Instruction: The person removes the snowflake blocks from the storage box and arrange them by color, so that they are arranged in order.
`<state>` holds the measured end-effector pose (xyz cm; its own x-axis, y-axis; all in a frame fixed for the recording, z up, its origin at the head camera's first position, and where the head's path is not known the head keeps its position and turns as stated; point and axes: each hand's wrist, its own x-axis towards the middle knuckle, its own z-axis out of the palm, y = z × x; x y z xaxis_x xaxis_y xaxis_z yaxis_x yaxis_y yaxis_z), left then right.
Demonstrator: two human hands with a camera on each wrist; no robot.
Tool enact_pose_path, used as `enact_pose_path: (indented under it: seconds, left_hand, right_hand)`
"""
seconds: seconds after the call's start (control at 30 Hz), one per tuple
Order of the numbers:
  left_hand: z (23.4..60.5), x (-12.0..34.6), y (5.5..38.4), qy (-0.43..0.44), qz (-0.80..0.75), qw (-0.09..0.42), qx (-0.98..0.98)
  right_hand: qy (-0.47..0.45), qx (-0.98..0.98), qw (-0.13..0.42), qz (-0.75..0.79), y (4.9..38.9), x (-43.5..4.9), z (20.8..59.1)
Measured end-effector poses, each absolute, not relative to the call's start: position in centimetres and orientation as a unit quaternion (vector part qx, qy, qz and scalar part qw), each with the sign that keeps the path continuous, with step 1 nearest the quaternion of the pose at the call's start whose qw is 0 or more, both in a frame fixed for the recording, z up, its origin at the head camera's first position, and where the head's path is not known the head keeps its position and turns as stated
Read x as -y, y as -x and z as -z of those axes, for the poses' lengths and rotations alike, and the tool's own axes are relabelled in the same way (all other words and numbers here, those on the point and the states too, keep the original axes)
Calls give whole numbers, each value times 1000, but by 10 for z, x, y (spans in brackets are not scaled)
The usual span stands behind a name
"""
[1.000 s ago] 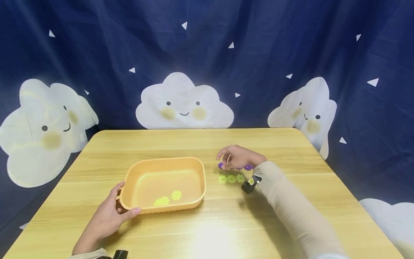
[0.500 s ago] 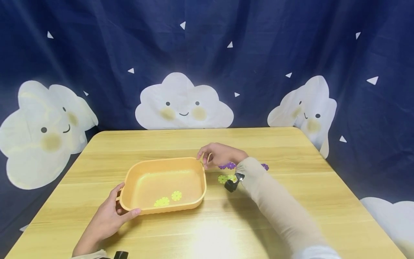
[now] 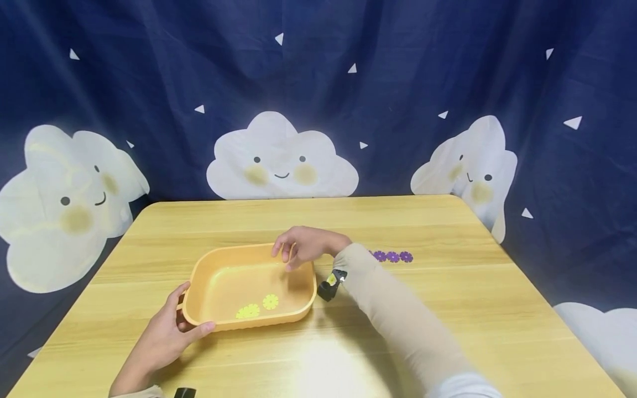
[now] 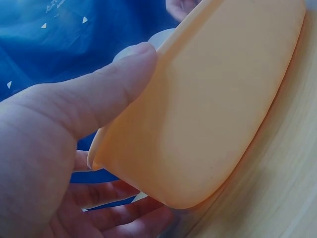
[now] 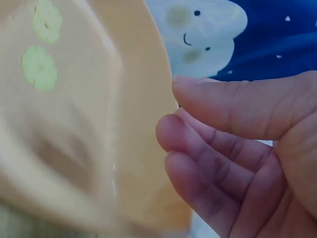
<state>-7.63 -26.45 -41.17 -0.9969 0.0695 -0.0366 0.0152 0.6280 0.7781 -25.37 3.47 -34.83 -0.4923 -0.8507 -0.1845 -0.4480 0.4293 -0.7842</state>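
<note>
A shallow orange plastic basin [image 3: 224, 255] stands on the table, with several yellow flower-shaped pieces [image 3: 271, 302] lying on its floor. My left hand [image 3: 161, 334] grips its near left corner, thumb over the rim and fingers around the handle side; in the left wrist view the thumb [image 4: 124, 74] presses the rim. My right hand [image 3: 304, 244] hangs over the basin's far right corner, fingers bent and thumb close to the index finger. In the right wrist view no piece shows at these fingertips [image 5: 171, 131], though the thumb hides part of them. Purple flower-shaped pieces [image 3: 393, 257] lie right of the basin.
The wooden table [image 3: 448, 309] extends to both sides and behind the basin. A dark blue curtain [image 3: 388, 83] with white clouds hangs behind it. My right sleeve and wrist camera [image 3: 330, 283] cover part of the table right of the basin.
My right hand has moved left from above the purple pieces, past the basin's right rim, to over its inside. The left hand keeps its grip on the basin, which stays in place.
</note>
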Motion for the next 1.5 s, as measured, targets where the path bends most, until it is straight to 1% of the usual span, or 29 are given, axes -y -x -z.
enact_pose_path:
  seconds: [0.2, 0.37, 0.5, 0.67, 0.8, 1.1, 1.27, 1.37, 1.43, 1.5]
  left_hand:
    - [411, 265, 77, -25, -439, 34, -897]
    - [412, 265, 78, -24, -441, 37, -896]
    - [413, 265, 77, -21, -438, 37, -898]
    - [413, 266, 77, -21, -430, 35, -902]
    - [413, 265, 77, -20, -429, 37, -902]
    - [414, 265, 77, -22, -439, 37, -897]
    - [414, 265, 77, -22, -440, 38, -897]
    - [413, 265, 77, -21, -435, 39, -899]
    - [412, 265, 77, -20, -432, 39, -901]
    - [413, 265, 78, -20, -431, 39, -901]
  right_hand:
    - [431, -793, 312, 297, 253, -13, 350]
    - [438, -788, 338, 271, 254, 1, 357]
    - [424, -790, 368, 246, 256, 11, 364]
    - [407, -776, 419, 239, 257, 23, 373]
    - [399, -771, 438, 234, 256, 30, 379]
    - [375, -799, 427, 200, 246, 38, 387]
    - [394, -815, 389, 168, 247, 40, 391]
    - [406, -817, 371, 176, 249, 39, 393]
    - [406, -812, 371, 195, 252, 38, 394]
    - [398, -804, 382, 222, 254, 36, 395]
